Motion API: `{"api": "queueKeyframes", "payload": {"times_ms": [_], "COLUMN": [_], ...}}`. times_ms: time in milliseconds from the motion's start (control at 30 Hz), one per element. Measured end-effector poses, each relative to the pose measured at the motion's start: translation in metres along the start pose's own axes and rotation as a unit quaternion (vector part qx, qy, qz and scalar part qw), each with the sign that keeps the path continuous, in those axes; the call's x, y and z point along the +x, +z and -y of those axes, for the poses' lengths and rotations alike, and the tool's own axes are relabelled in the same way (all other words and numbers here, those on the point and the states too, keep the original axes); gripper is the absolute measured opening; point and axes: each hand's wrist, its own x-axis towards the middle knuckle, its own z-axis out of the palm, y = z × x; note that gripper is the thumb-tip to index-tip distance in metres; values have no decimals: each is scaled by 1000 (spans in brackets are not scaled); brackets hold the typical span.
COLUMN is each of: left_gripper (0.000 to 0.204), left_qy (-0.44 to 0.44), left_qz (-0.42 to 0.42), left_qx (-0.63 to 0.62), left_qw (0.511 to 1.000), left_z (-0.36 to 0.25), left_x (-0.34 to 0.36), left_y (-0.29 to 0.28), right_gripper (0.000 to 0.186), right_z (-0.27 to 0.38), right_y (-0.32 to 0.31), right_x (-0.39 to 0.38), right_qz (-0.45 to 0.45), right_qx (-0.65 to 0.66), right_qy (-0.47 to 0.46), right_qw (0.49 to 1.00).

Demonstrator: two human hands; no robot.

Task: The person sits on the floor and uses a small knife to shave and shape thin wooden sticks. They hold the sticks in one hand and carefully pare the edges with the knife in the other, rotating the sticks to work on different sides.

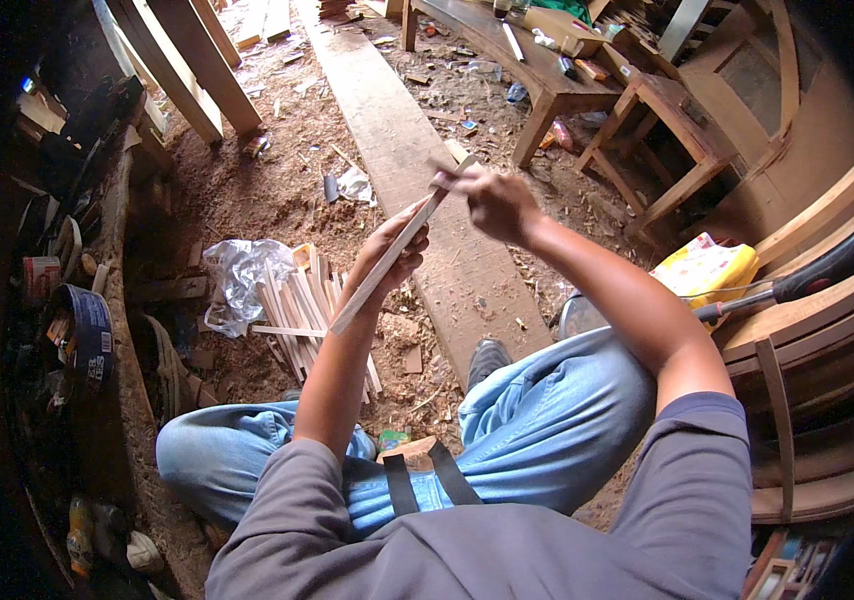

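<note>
Seated person holding thin wooden slat [387, 262] slantwise above lap, over sawdust floor [277, 190]. Left hand [394, 255] wrapping around slat's middle, fingers curled shut on it. Right hand [492, 200] pinching upper end, seemingly with small pale piece between fingertips; exact item unclear. Slat judged light, stiff along length yet snapping easily if bent; raw edges likely splintery. Best grip: mid-length, flat faces between thumb and fingers. Pile of similar slats [302, 305] lying on floor beside crumpled plastic bag [242, 275].

Open floor toward 12 o'clock along the plank [402, 150]; stick pile [297, 310] at 9, stool [672, 140] blocking 2.
</note>
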Motion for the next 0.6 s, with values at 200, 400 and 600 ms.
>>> {"api": "queueKeyframes", "payload": {"times_ms": [200, 400, 600], "left_gripper": [36, 26, 45], "left_qy": [-4, -20, -10], "left_qz": [4, 1, 108], "left_qx": [-11, -10, -28], "left_qw": [1000, 1000, 994], "left_z": [-1, -3, -13], "left_x": [1, 0, -5], "left_y": [5, 9, 20], "right_gripper": [50, 56, 60], "right_z": [-9, -17, -113], "right_y": [-2, 9, 11], "right_x": [1, -3, 5], "right_qz": [44, -43, -147], "right_qx": [-30, -111, -17], "right_qy": [-46, -41, 149], "right_qw": [998, 992, 978]}}
